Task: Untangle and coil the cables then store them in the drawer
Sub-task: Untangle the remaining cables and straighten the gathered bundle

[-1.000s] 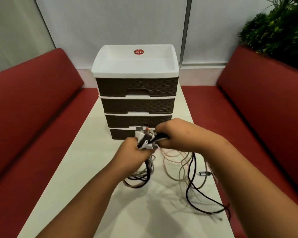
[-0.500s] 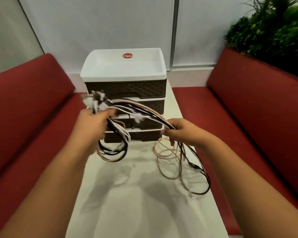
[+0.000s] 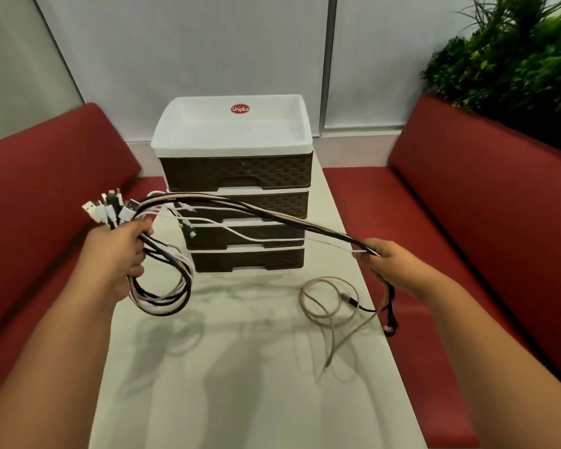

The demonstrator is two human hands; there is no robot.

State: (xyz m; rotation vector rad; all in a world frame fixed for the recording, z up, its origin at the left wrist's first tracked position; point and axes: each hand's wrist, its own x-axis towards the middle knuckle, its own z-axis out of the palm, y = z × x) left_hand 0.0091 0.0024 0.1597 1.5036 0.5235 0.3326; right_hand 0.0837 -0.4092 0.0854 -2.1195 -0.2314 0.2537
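My left hand (image 3: 119, 251) grips the cables (image 3: 240, 215) by their plugs; my right hand (image 3: 391, 264) pinches the strands, best slid outward evenly.

Both arms outstretched and spread apart, left hand (image 3: 119, 251) and right hand (image 3: 392, 265) with fingers curled.

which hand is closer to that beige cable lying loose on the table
Right. The right hand is just above and right of the beige cable, gripping the stretched cables. The left hand is across the table, gripping the plug ends.
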